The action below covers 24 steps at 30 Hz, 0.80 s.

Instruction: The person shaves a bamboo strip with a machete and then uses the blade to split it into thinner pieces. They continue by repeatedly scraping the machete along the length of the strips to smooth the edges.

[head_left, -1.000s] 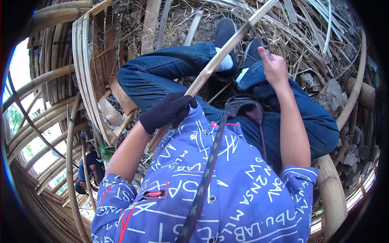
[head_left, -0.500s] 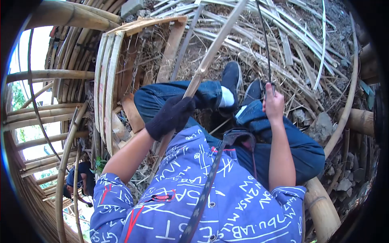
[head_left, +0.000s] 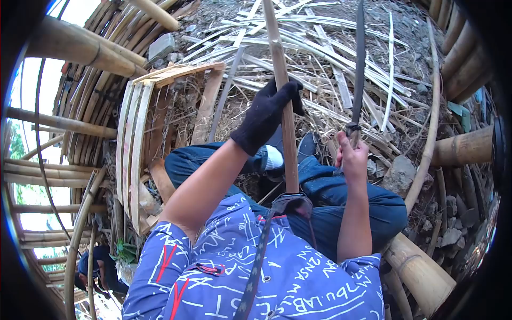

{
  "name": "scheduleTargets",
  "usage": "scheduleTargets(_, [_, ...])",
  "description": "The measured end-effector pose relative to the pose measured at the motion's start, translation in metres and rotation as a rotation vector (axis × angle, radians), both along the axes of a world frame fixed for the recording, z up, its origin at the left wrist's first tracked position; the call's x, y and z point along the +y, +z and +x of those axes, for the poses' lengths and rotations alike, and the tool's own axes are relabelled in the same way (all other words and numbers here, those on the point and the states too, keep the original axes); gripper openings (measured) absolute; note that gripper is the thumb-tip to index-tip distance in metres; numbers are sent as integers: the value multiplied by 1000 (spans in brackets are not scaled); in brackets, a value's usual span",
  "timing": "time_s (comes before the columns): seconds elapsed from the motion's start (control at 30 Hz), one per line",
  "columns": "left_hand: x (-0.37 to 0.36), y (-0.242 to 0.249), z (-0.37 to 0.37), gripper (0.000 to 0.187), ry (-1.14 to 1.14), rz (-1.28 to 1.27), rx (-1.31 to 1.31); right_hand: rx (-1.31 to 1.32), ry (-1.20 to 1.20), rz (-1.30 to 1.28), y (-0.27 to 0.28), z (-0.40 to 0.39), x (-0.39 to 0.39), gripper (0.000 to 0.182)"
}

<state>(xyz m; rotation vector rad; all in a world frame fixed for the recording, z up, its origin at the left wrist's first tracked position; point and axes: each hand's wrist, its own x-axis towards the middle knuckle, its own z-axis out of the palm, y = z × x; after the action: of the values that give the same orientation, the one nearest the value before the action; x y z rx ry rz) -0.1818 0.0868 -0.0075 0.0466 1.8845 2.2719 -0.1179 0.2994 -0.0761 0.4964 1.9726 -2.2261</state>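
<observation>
My left hand (head_left: pixel 269 109), in a black knitted glove, is closed around a long split bamboo piece (head_left: pixel 281 58). The piece stands nearly upright in the view, its lower end by a dark pouch (head_left: pixel 293 205) at my waist. Bare, my right hand (head_left: pixel 352 154) grips the handle of a machete (head_left: pixel 359 69), whose dark blade points away from me. A gap lies between the blade and the bamboo piece. My crossed legs in jeans (head_left: pixel 346 197) are beneath both hands.
Pale bamboo strips (head_left: pixel 320 53) litter the ground ahead. To the left stands a slatted wooden crate (head_left: pixel 137 128), with bamboo poles (head_left: pixel 64 124) beyond it. Thick bamboo (head_left: pixel 464 146) and broken stones (head_left: pixel 400 173) lie right. Another person (head_left: pixel 98 269) is at lower left.
My left hand has moved forward and right, and the bamboo piece has swung from slanted to nearly upright. The machete has turned, so its blade now shows broad. The view has shifted somewhat.
</observation>
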Motion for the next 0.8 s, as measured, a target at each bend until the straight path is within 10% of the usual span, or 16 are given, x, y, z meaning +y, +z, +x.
scheduleTargets(0.8, [142, 48, -36, 23, 345, 381, 199, 288, -404, -399, 22, 4, 52, 23])
